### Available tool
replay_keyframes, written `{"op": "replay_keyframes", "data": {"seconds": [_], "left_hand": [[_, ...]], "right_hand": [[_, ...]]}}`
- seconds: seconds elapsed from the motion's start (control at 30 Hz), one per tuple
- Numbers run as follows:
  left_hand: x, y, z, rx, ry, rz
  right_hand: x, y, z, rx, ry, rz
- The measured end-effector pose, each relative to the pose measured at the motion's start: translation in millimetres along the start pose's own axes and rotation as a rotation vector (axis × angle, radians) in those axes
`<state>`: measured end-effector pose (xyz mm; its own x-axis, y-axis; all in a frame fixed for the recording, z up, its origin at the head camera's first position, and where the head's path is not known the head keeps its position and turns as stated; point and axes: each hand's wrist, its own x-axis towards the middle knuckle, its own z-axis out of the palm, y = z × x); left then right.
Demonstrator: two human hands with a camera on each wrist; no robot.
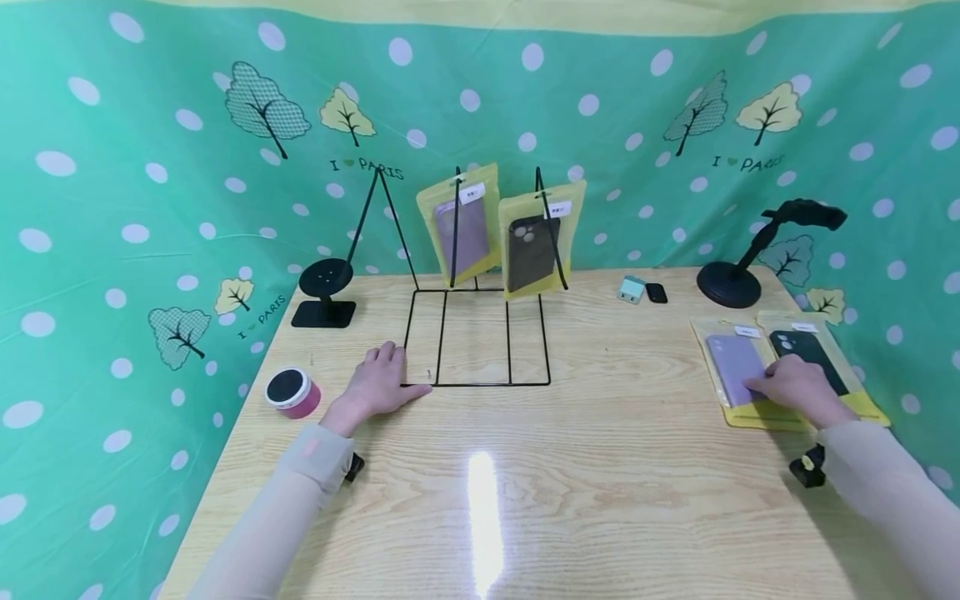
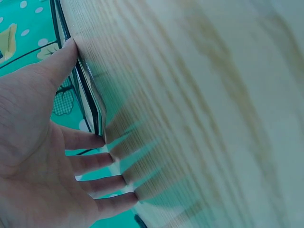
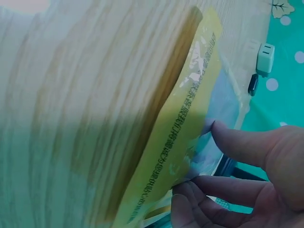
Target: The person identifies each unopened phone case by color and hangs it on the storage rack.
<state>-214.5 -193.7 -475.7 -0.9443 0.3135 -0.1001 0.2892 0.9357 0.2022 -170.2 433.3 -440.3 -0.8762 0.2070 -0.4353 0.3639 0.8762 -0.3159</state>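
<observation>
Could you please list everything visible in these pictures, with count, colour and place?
wire rack: 1, black, table centre
hanging packets: 2, yellow, on the rack
flat packets: 2, yellow, table right
round tin: 1, pink, table left
disc stand: 1, black, back left
arm stand: 1, black, back right
plug: 1, pale green, back
small object: 1, black, beside plug
table: 1, light wood
left hand: flat at the rack's base
right hand: on the flat packets

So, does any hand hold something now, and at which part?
The right hand pinches the yellow packet with the purple phone case at its lower edge. The left hand holds nothing; it rests flat on the table.
</observation>
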Motion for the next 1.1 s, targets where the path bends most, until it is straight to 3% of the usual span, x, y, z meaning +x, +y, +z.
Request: {"op": "replay_keyframes", "data": {"seconds": [0.47, 0.6, 0.77, 0.9, 1.1], "left_hand": [[-1.4, -0.9, -1.2, -0.002, 0.008, -0.006], [-0.8, -1.1, -0.3, 0.005, 0.006, -0.004], [-0.4, -0.9, 0.5, 0.007, 0.006, -0.004], [-1.1, 0.1, 0.7, 0.005, 0.007, 0.002], [-3.2, 1.1, -1.5, -0.004, 0.015, 0.005]], "right_hand": [[3, 2, -4, 0.091, -0.045, 0.049], [6, 7, -4, 0.109, 0.008, 0.034], [8, 18, 0, 0.222, 0.085, 0.029], [8, 24, 5, 0.31, 0.09, 0.072], [6, 14, 9, 0.375, 0.109, 0.147]]}}
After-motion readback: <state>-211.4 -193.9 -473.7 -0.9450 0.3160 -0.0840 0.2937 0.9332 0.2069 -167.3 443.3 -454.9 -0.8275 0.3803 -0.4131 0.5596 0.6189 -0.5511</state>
